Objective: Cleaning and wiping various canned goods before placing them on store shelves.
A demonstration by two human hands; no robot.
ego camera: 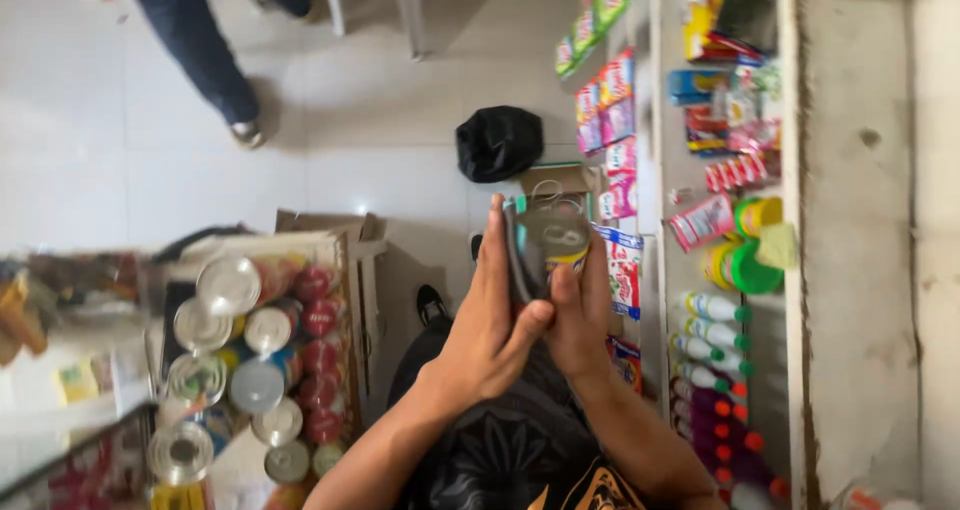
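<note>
Both my hands are raised together in the middle of the head view, around a small round tin can (553, 242) with a ring-pull lid and a dark cloth wrapped at its left side. My left hand (488, 325) presses flat against the cloth and the can's left side, thumb crossing toward the right hand. My right hand (580, 320) grips the can from below and the right. The can's lower part is hidden by my fingers.
An open cardboard box (310, 232) at the left holds several tins with silver lids. Shelves (650, 270) at the right carry packets, bottles and tubs. A black bag (498, 142) lies on the tiled floor. Another person's legs (200, 50) stand at the top left.
</note>
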